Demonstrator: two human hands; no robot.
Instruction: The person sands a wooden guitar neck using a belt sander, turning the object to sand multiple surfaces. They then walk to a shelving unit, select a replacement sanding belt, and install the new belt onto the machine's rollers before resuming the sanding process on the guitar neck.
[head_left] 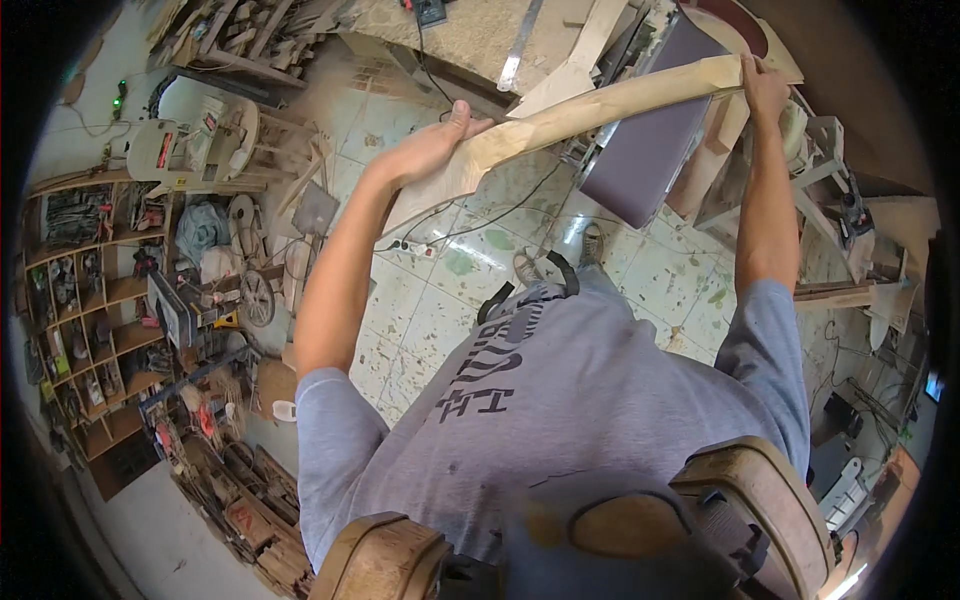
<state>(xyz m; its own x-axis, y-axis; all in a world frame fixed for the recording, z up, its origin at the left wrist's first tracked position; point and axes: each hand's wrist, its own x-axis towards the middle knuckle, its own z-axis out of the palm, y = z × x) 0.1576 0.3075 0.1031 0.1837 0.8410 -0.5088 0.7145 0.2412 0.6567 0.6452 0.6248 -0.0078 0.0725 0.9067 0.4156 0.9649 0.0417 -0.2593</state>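
A long, pale, curved piece of wood (610, 104) spans from one of my hands to the other, crossing over the dark sanding belt (650, 150) of a belt sander. My left hand (432, 148) is closed on its broad, angled left end, thumb up along the top edge and the fingers partly hidden behind it. At the narrower right end, my right hand (766, 92) grips the tip. Whether the wood's underside touches the belt cannot be made out from above.
Behind the wood stands a dusty workbench (470, 50) with another shaped wooden piece (560, 85). Cables (500, 215) run across the debris-strewn tiled floor (400, 330). Shelves of tools (110, 300) line the left; a wooden frame stand (825, 165) is at the right.
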